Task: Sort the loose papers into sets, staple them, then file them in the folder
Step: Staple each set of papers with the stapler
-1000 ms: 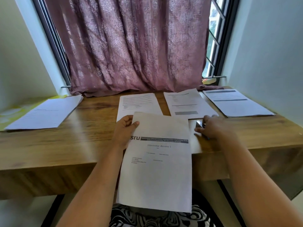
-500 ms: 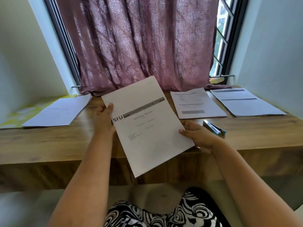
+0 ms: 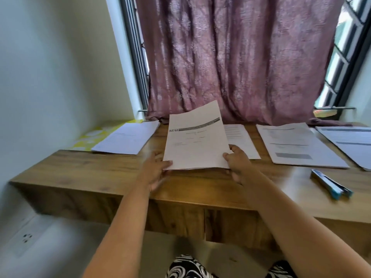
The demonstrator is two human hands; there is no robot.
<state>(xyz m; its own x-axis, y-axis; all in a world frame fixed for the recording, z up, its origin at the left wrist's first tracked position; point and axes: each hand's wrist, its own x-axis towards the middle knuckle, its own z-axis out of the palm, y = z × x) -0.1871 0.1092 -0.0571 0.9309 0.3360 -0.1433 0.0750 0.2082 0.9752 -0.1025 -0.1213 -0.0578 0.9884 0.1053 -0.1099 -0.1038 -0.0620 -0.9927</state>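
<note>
Both my hands pinch the paper set [image 3: 195,141] by its bottom corners, left hand [image 3: 155,171] and right hand [image 3: 237,163], sheets upright above the wooden desk [image 3: 100,169]; stapler [image 3: 330,183] lies well right, untouched

Held white stapled paper set [image 3: 195,141]: small print below the dark header band too blurred to read; its upright sheets hide part of the white sheet [image 3: 240,140] lying just behind it.
Left hand [image 3: 155,173]: fingers under the held set's lower left corner hidden.
Far-right white paper stack [image 3: 350,142]: cut off by the frame's right edge.
Yellow patterned folder [image 3: 90,137]: left of the held set, largely covered by a white paper stack [image 3: 128,140].
Blue stapler [image 3: 331,184]: right of the held set, motion-blurred.
</note>
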